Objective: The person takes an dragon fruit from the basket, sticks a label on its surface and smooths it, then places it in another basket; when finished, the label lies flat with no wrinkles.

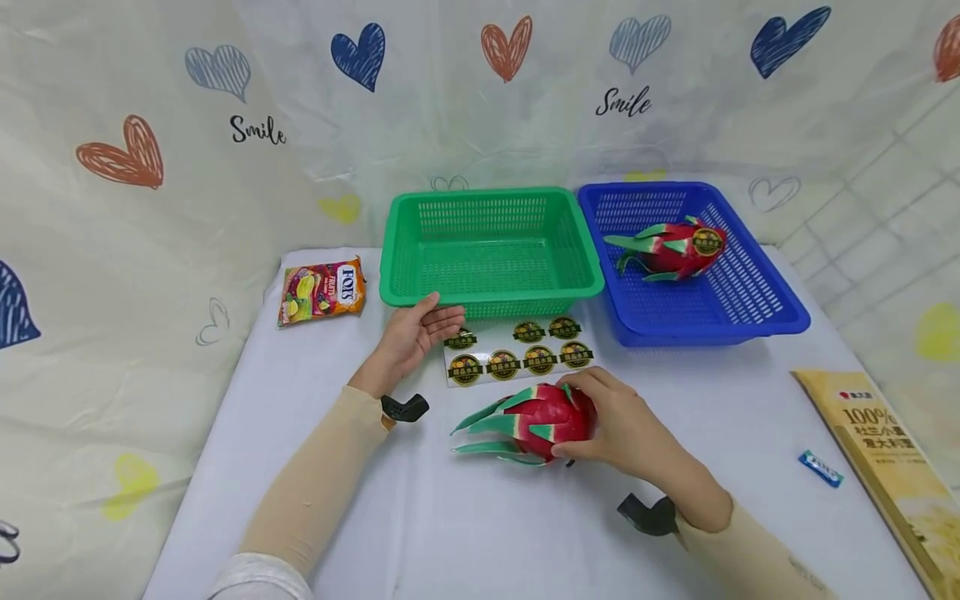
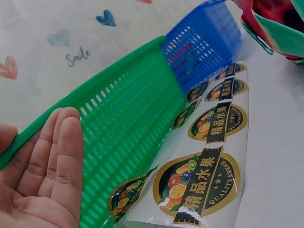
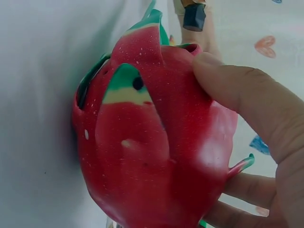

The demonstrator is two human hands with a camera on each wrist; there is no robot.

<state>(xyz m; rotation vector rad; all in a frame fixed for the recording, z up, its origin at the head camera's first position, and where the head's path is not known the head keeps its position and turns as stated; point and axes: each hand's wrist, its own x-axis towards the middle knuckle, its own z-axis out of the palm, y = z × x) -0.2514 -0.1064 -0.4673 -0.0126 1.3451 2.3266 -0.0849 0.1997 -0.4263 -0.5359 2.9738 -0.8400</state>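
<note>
Right hand (image 1: 630, 427) around one dragon fruit (image 1: 551, 417), left hand (image 1: 411, 338) outstretched near perhaps seven stickers (image 1: 503, 365)

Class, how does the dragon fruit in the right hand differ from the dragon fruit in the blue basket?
The right hand grips the held dragon fruit; the other dragon fruit lies untouched in the blue basket. A round black-and-gold sticker shows on the other dragon fruit; none shows on the held dragon fruit, though part of it is hidden. Both are red and green.
</note>
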